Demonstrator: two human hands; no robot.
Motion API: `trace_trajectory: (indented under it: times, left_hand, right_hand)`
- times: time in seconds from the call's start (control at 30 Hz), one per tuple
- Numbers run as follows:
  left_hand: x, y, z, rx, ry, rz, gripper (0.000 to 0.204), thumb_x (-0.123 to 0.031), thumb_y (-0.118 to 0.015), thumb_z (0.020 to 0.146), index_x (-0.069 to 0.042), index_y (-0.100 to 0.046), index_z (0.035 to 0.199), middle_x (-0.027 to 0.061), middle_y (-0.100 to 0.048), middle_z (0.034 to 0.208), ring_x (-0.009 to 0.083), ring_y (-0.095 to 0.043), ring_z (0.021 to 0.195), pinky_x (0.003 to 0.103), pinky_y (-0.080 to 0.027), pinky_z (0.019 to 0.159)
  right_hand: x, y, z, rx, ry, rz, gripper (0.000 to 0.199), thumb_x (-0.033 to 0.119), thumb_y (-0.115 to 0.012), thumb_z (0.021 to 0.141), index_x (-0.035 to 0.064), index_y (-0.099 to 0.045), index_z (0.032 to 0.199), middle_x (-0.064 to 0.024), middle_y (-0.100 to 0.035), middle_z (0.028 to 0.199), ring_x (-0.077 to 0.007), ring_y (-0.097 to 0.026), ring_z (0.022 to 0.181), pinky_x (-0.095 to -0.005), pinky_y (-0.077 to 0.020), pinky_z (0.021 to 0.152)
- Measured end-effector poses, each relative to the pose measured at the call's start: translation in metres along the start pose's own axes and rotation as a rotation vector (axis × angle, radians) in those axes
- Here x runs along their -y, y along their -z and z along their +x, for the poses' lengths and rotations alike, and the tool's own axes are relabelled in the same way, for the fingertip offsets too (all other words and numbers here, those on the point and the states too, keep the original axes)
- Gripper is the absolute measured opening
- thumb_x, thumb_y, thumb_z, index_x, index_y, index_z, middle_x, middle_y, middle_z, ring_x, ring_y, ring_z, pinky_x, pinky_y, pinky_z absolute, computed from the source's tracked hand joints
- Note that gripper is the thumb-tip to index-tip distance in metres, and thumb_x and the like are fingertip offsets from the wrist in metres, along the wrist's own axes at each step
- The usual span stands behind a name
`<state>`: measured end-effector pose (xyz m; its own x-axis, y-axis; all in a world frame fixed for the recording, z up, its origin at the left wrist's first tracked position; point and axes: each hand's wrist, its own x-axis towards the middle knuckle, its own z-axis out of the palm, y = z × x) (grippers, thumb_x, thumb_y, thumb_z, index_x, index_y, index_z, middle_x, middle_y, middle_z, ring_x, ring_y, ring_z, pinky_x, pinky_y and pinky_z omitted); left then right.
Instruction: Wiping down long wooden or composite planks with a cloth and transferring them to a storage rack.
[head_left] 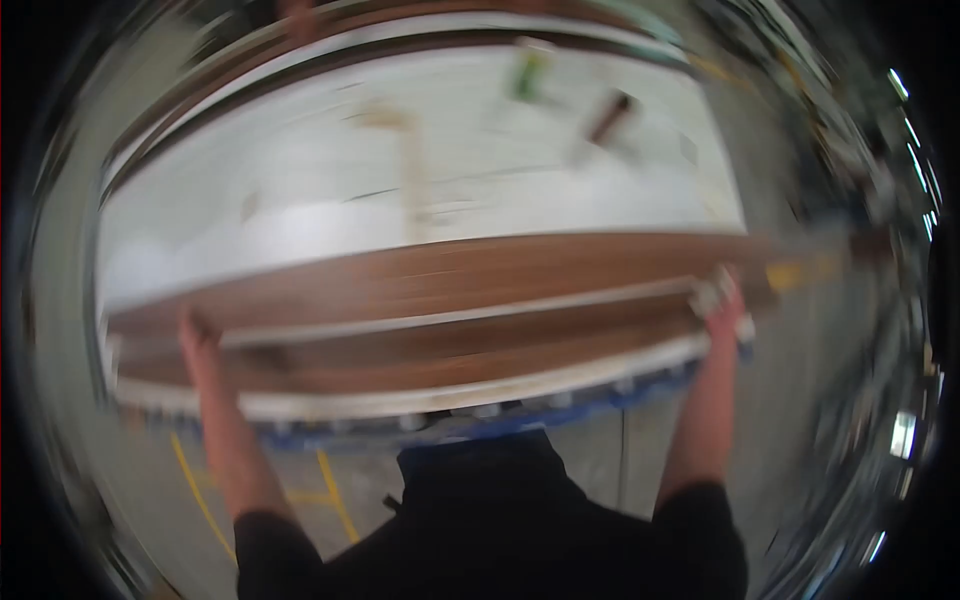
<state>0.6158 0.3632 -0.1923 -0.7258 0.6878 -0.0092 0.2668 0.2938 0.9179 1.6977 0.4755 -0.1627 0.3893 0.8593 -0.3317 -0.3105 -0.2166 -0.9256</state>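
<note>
The left hand (200, 332) and right hand (724, 300) touch a long brown board (450, 276), one near each end. It is too blurry to tell if they grip it. The board is at the white table's (300, 175) near side, beside a second board (450, 350).

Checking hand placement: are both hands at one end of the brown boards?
No: on the brown boards, your left hand is near the left end, right hand near the right.
</note>
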Motion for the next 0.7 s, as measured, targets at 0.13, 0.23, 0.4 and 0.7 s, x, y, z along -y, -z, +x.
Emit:
trace_trajectory:
  times: [0.13,0.23,0.4,0.7]
  left_hand:
    - [0.004,0.009,0.068,0.066,0.174,-0.395,0.031,-0.010,-0.059,0.108,-0.002,-0.061,0.137,0.0026,-0.061,0.113,0.0142,-0.060,0.100,0.031,-0.054,0.091]
    - [-0.001,-0.061,0.090,-0.200,0.637,-0.435,0.035,-0.038,-0.053,0.112,-0.007,-0.068,0.118,-0.0003,-0.062,0.106,0.0135,-0.060,0.095,0.031,-0.054,0.085]
    - [-0.014,-0.106,0.073,-0.058,0.311,-0.205,0.039,-0.039,-0.053,0.111,-0.005,-0.067,0.124,-0.0002,-0.062,0.106,0.0138,-0.059,0.097,0.030,-0.053,0.088]
    - [-0.033,-0.061,0.098,0.023,0.389,-0.193,0.046,-0.038,-0.063,0.103,0.000,-0.070,0.129,0.0060,-0.068,0.107,0.0212,-0.064,0.100,0.038,-0.054,0.090]
  right_hand:
    - [-0.022,-0.062,0.089,-0.092,-0.047,0.323,0.007,0.022,-0.072,0.104,0.0146,-0.070,0.104,-0.0002,-0.073,0.091,-0.0161,-0.070,0.080,-0.0330,-0.0586,0.071]
    - [-0.005,-0.041,0.102,-0.072,-0.027,0.230,0.010,0.024,-0.071,0.104,0.0141,-0.068,0.103,-0.0010,-0.073,0.092,-0.0161,-0.070,0.080,-0.0330,-0.0580,0.070]
    - [-0.016,-0.021,0.099,-0.223,-0.105,0.140,0.013,0.025,-0.071,0.103,0.0130,-0.068,0.106,-0.0018,-0.072,0.093,-0.0162,-0.070,0.080,-0.0330,-0.0577,0.071]
    - [-0.029,-0.074,0.053,-0.253,-0.231,-0.121,0.026,0.028,-0.075,0.100,0.0051,-0.070,0.110,-0.0071,-0.073,0.096,-0.0194,-0.072,0.081,-0.0364,-0.0591,0.071]
